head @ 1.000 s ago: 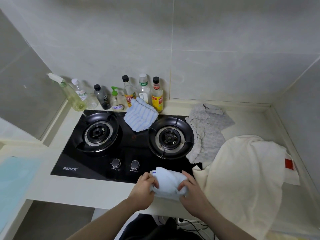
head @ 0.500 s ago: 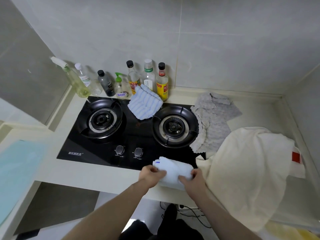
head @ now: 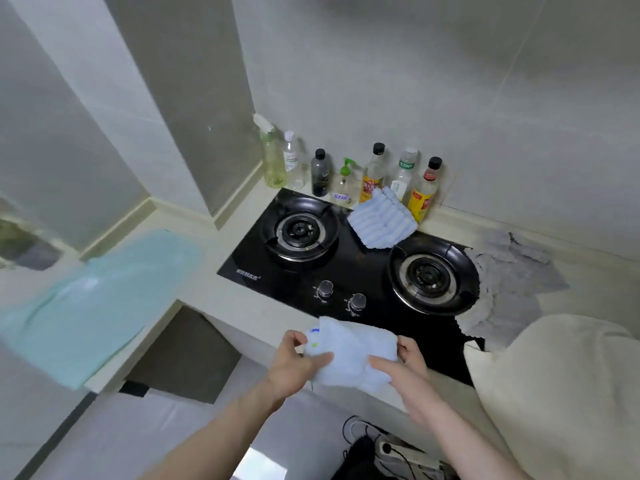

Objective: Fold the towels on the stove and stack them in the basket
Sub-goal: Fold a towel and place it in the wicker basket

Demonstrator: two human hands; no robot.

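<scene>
**Head view: folded towel held at the stove's front edge**

Head camera, looking down at a black glass two-burner gas stove (head: 346, 268) set in a pale countertop (head: 207, 306). Both hands grip one small, pale blue folded terry towel (head: 349, 355) above the counter's front edge, just in front of the stove's two control knobs. Left hand (head: 294, 365): thumb laid on top of the towel, fingers curled around its left end. Right hand (head: 405, 362): fingers closed on the towel's right end. The hands are apart, one at each end of the fold. A blue-and-white striped towel (head: 381, 221) lies at the back of the stove between the burners, touching the row of bottles (head: 374, 174) along the wall. A grey textured towel (head: 512, 289) lies over the stove's right edge. Just beside it lies a large cream towel (head: 554, 393), at right. A light green cloth (head: 86, 306) lies on the counter at left. No basket can be made out.
</scene>
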